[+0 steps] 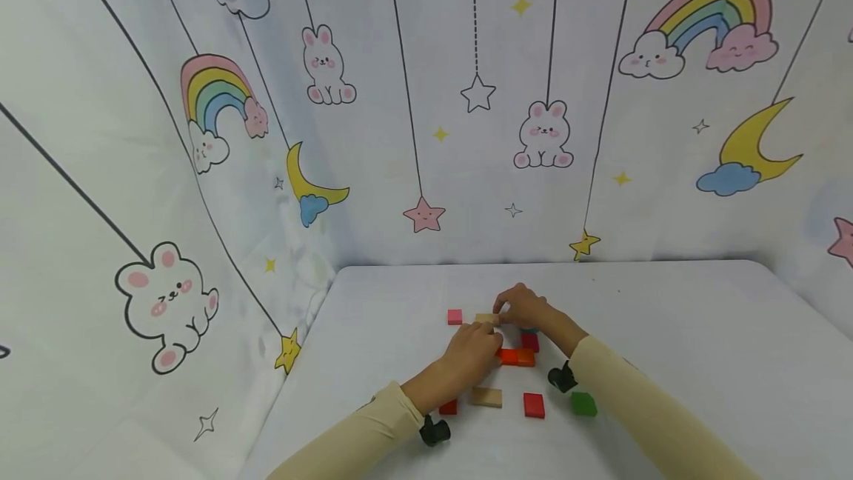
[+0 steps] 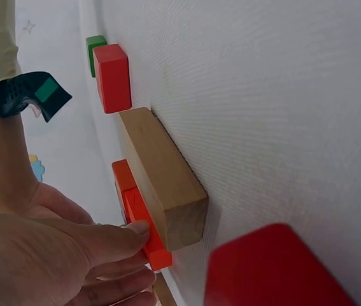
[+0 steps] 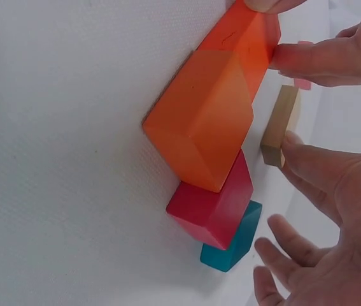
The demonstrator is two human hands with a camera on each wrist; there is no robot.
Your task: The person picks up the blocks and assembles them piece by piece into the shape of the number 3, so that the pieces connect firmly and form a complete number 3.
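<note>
My left hand [image 1: 469, 355] pinches the end of a red-orange block [image 3: 247, 44] between thumb and finger. That block lies in line with an orange block [image 3: 202, 118], their ends touching. Farther back, my right hand [image 1: 526, 308] pinches one end of a plain wooden block [image 3: 279, 124] with thumb and forefinger, the other fingers spread. Beside the orange block stand a crimson block [image 3: 215, 201] and a teal block [image 3: 234, 239], partly behind it. A pink block [image 1: 455, 317] lies left of the wooden one.
Nearer on the white table [image 1: 373, 302] lie a second wooden block [image 1: 486, 397], a red block [image 1: 534, 405], a green block [image 1: 583, 404] and another red block [image 1: 449, 407] by the left wrist. Black wrist cameras hang beneath both forearms. A patterned cloth stands behind the table.
</note>
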